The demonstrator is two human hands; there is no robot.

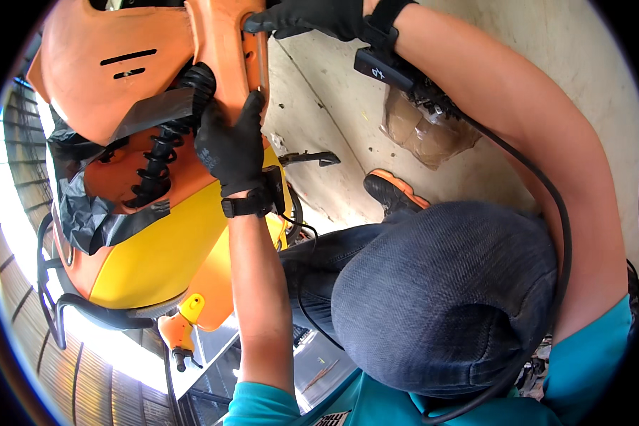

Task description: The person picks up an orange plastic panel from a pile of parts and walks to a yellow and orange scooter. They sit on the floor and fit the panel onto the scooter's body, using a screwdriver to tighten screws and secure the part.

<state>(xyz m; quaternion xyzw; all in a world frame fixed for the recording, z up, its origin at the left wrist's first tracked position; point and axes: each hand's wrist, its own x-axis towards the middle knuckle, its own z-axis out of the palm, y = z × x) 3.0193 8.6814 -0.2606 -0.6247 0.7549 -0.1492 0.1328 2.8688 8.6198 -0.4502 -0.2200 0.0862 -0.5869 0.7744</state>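
A scooter with orange and yellow body panels stands at the left. My left hand [231, 149], in a black glove, is closed on the narrow orange panel [224, 64], its thumb pointing up along the right edge. Higher up, my black-gloved right hand [316, 18] grips the same panel's right edge, one fingertip on its face and the others partly hidden. A black coil-spring shock absorber [153, 170] shows left of my left hand. Torn black plastic sheeting [92, 213] hangs around it. Beside the narrow panel is a broad orange cover [121, 71] with two slots.
Below the orange parts lies a yellow panel [163, 248]. A black lever [312, 158] juts out over the pale concrete floor. A clear plastic bag with brown contents [429, 131] lies under my right arm. My shoe [396, 193] and bent knee [444, 298] are close by.
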